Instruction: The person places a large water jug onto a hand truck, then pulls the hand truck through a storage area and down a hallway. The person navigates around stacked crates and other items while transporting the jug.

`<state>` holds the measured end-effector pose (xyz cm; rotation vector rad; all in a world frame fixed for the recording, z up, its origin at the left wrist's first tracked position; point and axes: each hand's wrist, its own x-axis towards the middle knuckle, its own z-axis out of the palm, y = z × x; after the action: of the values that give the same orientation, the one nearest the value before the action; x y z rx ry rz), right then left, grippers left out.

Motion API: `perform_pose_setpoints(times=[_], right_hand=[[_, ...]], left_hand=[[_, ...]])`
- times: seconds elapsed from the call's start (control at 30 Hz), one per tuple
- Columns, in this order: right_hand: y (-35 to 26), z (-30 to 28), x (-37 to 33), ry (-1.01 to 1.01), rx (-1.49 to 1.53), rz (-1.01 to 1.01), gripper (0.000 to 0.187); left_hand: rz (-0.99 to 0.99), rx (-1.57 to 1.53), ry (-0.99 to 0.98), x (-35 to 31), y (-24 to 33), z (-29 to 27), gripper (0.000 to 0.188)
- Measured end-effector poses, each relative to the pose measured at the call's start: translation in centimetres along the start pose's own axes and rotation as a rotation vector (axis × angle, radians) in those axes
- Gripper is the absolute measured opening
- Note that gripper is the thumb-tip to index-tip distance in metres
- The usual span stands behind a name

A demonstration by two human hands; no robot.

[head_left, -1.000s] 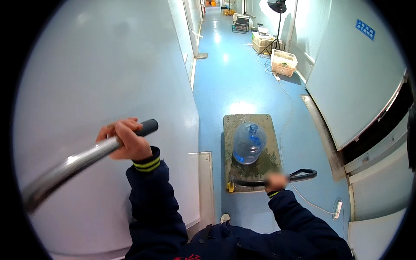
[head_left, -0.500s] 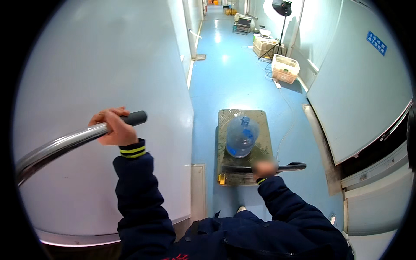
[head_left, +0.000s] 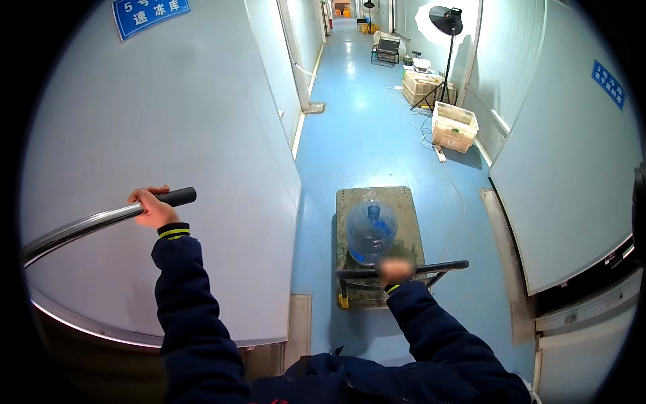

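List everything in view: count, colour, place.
jug: one, clear bluish, upright on cart
cart: one, greenish, on blue floor
cart handle: one, black, cart's near end
doors: two, pale grey, either side
curved bar: one, silver, before left door
signs: two, blue, one per door
crates: several, cream, along right wall
tripod lamp: one, black, beside crates
chair: one, dark, farther back
cables: several, white, right floor
left fingers: one hand, around curved bar
right fingers: one hand, blurred, at cart handle
sleeves: two, navy, lower edge

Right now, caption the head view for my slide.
Left hand gripping a metal bar, right hand on the black handle of a cart carrying a clear bottle.
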<state>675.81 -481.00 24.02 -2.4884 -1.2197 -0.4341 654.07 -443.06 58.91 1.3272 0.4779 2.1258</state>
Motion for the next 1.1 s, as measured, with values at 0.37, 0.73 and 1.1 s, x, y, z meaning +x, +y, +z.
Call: perform_pose_setpoints(times=[0.37, 0.73, 1.1], right_hand=[[10.0, 3.4, 15.4, 0.2, -0.133, -0.028, 0.006], [16.2, 8.9, 35.0, -0.152, -0.128, 0.05, 0.003], [19.4, 17.3, 56.9, -0.159, -0.072, 0.031, 0.005]], left_hand=[[0.072, -0.091, -0.035, -0.1, -8.0, 12.1, 0.008], [0.783, 0.448, -0.101, 0.4, -9.8, 10.7, 0.033], [-1.078, 0.816, -0.921, -22.9, -33.5, 6.5, 0.053]])
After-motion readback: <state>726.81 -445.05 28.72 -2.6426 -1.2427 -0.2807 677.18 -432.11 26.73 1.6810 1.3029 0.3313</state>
